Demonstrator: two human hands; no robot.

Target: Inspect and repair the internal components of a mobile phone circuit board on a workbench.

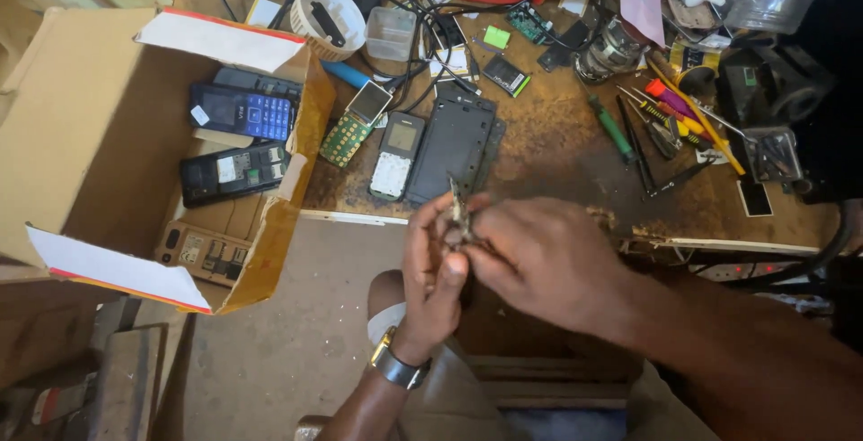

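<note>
Cluttered repair bench (557, 149), worn wood, strewn w/ phone parts, cables & tools.

Head view: left hand (434, 270) & right hand (539, 257) meet just below bench edge, both closed on a small grey part (458, 216) pinched betw. fingertips; exact kind unclear. Watch (395, 365) on left wrist. Cardboard box (99, 135) at left holds old keypad phones (241, 110); black back cover (452, 144) lies on bench just above hands, screwdrivers (670, 113) at right.

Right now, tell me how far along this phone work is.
Done: a dark phone shell lies opened on the workbench. In hand: the left hand and right hand pinch a small part. Left: two keypad phones beside the shell, more in the cardboard box.
</note>
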